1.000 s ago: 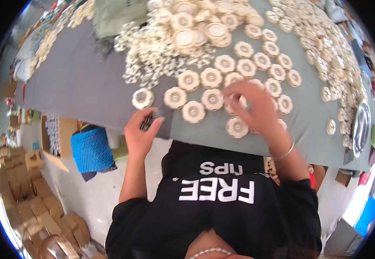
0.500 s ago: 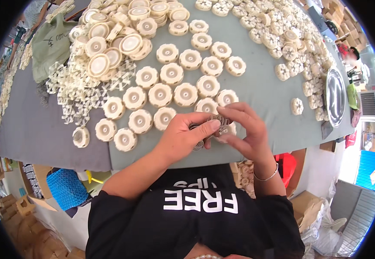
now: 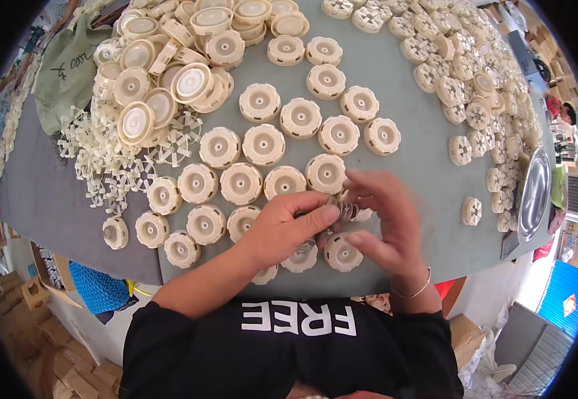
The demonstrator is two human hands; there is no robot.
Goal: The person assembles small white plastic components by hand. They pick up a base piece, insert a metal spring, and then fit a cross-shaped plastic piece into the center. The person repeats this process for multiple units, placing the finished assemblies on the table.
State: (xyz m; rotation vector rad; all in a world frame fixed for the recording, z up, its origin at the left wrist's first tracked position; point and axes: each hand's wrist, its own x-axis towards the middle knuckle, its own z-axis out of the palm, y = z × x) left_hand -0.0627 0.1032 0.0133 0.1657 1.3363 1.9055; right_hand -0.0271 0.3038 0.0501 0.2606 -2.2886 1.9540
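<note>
At far left a green bag (image 3: 69, 83) lies by a heap of white clips (image 3: 106, 163), with a pile of caps (image 3: 136, 123) just behind and to the right. Below the clips, one lone disc (image 3: 119, 233) sits on the grey part of the tabletop (image 3: 445, 233). Next come the spread discs (image 3: 241, 183), face up, mostly in loose rows with small gaps; the nearest lie under and around the hands.

The left hand (image 3: 289, 223) is closed, thumb pressed over a bunch of springs (image 3: 349, 212), which sit above the discs between the two hands. The right hand (image 3: 392, 223) is half open, thumb well apart from its fingers (image 3: 369, 183); blur hides whether the fingertips touch a spring.

A second ago the hands were apart, the right over the discs; now they meet at the springs, so the handling appears centred there. Further right are piled slotted discs (image 3: 460, 151), then a shiny oval tray (image 3: 535, 193) at the edge.
</note>
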